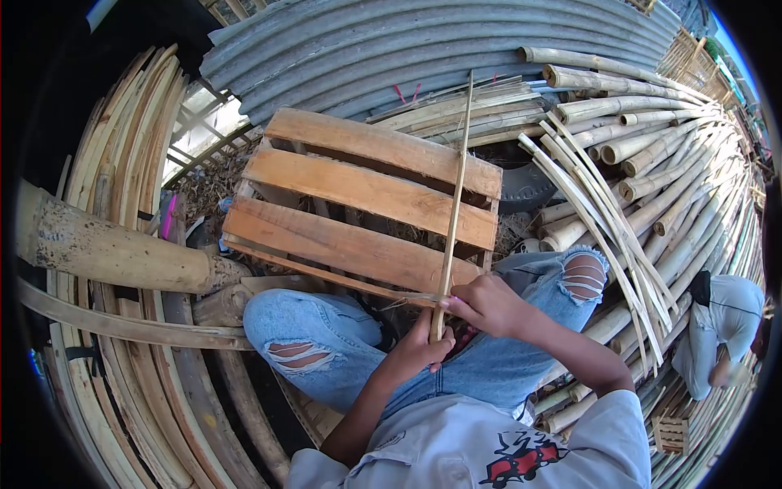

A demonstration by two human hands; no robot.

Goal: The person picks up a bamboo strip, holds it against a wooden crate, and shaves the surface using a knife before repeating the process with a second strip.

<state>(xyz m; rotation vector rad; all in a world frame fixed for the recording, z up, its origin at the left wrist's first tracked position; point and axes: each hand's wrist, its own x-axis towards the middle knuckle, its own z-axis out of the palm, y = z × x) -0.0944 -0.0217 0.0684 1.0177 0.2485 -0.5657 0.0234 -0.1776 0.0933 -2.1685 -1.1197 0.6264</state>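
Observation:
A long, narrow bamboo strip slants upward from my lap across a slatted wooden bench. My left hand is closed around the strip near its lower end. Just above it, my right hand is closed on what looks like a knife, its thin grey blade crossing the strip; the handle is mostly hidden in the fingers. The bench stands in front of my knees, with gaps between its orange-brown slats.
Split bamboo strips lean by my right knee, over stacked bamboo poles. At left are long slats and a thick bamboo pole. Corrugated sheeting lies beyond the bench. Another person bends at far right.

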